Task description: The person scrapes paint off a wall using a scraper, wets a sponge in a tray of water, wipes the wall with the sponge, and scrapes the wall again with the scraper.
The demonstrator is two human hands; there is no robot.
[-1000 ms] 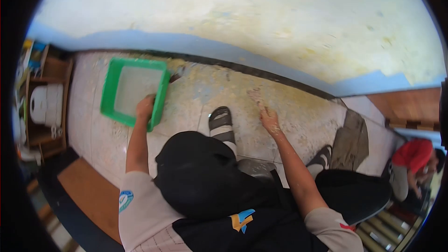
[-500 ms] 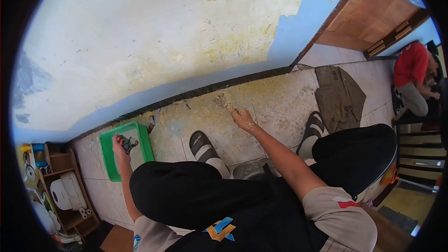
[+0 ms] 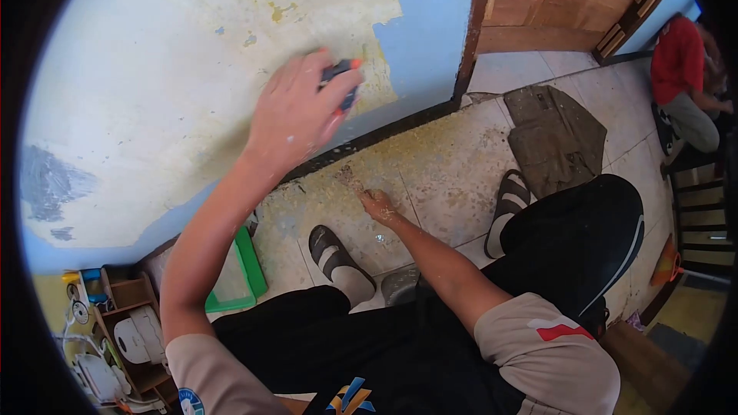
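Observation:
My left hand (image 3: 288, 111) is raised in front of the wall (image 3: 192, 46), which is partly stripped to patchy cream and yellow, with blue paint left at the edges. Its fingers are wrapped round a dark rag with orange-red edges (image 3: 338, 81), blurred; whether the rag touches the wall I cannot tell. Low over the floor, my right hand (image 3: 378, 206) is closed on a scraper (image 3: 350, 179) whose blade is caked with crumbs and blends into the debris. Bits of residue cling to that hand. The green basin (image 3: 247, 265) is partly hidden behind my left arm.
Paint scraps litter the tiled floor (image 3: 438, 157) along the wall's base. A brown garment (image 3: 553, 134) lies at right, near a wooden door (image 3: 550, 0). Another person in a red shirt (image 3: 676, 61) sits far right. Wooden shelves (image 3: 131, 315) stand lower left.
My left hand has come up out of the green basin with the rag to the wall. The view has shifted; my right hand stays low with the scraper.

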